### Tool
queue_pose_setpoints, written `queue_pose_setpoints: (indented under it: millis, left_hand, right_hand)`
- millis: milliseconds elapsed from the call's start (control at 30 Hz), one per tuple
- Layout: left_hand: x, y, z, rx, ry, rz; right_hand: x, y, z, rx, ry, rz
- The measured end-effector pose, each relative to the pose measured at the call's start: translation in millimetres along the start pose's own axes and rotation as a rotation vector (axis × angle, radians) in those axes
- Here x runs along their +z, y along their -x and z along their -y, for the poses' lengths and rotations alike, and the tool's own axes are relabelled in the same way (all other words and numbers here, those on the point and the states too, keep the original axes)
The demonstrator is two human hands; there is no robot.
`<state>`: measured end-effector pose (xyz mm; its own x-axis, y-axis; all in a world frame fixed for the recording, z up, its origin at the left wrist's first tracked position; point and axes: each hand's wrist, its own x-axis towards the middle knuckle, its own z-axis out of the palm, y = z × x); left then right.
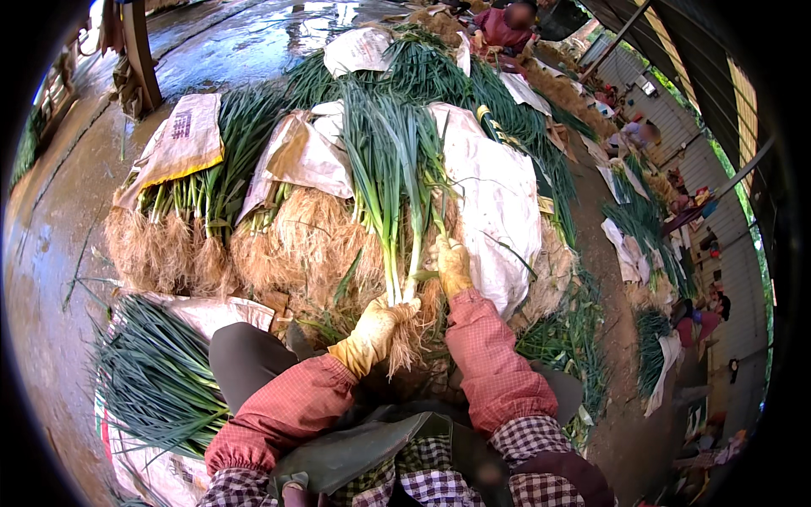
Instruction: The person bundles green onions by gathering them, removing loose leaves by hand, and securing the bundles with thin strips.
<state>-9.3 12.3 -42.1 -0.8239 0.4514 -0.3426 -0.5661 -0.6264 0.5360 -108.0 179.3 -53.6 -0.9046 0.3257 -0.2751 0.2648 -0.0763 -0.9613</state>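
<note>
My left hand [378,335], in a yellowish glove, is closed round the white lower ends of a few spring onions [394,245]. Their green leaves point away from me, and their stringy roots [407,346] hang below the fist. Beside it on the right, slightly farther off, my right hand [454,264] wears a similar glove. Its fingers are pinched on a pale green leaf [439,221] close to the held stalks. Just beyond both hands lies a heap of spring onions with tan, matted roots [317,228].
White sacks [498,203] cover parts of the heap. Trimmed spring onions [160,372] lie on a sack at my left, and loose leaves [566,338] litter the ground at right. A person [504,29] sits beyond the heap; others work along the right wall. A post [140,55] stands far left.
</note>
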Motion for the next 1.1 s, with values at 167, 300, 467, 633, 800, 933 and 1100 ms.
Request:
queue_pose_setpoints:
  millis: [167, 300, 467, 633, 800, 933, 1100]
  left_hand:
    - [9.1, 6.6, -10.1, 0.086, 0.069, -0.019]
    - [-11.0, -10.6, 1.6, 0.204, -0.27, -0.105]
    - [-28.5, -30.4, 15.9, 0.371, -0.693, -0.191]
    - [-32.1, -25.3, 20.8, 0.52, -1.043, -0.374]
    - [-16.4, -17.6, 7.4, 0.261, -0.364, -0.256]
    - [-4.9, 2.7, 12.9, 0.075, -0.242, -0.126]
    - [-14.2, -2.8, 12.4, 0.102, -0.183, -0.125]
  right_hand:
    - [-49.3, -32.2, 59.1, -0.56, 1.404, -0.404]
    - [-18.3, 18.6, 72.6, -0.544, 0.844, 0.056]
    - [8.9, 88.6, 20.3, -0.665, 1.117, 0.453]
    - [-14.2, 151.9, 34.9, -1.217, 1.507, 0.503]
    - [-20.3, 119.2, 40.1, -0.358, 0.276, 0.409]
    - [18.5, 47.5, 2.6, 0.212, -0.112, 0.351]
    - [41.8, 23.1, -48.4, 0.371, -0.54, 0.284]
